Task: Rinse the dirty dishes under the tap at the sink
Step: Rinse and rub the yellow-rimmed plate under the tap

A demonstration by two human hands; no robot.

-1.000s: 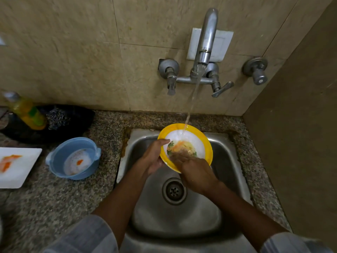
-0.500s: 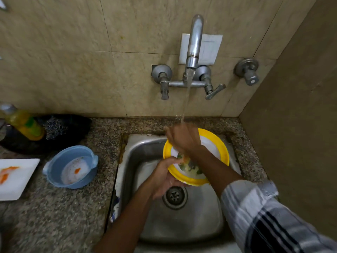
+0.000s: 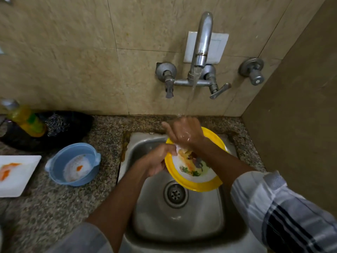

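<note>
We are in a home kitchen, at its washing-up corner. We see a small steel sink (image 3: 175, 221) sunk into a speckled granite desk (image 3: 54, 207), with a wall-mounted tap (image 3: 202, 48) running water above it and beige tiles (image 3: 63, 52) behind. Beside the sink stand a bottle of yellow dish soap (image 3: 27, 119), a steel scrubber (image 3: 57, 124), a blue bowl (image 3: 73, 164) and a food-smeared white plate (image 3: 14, 175).
</note>
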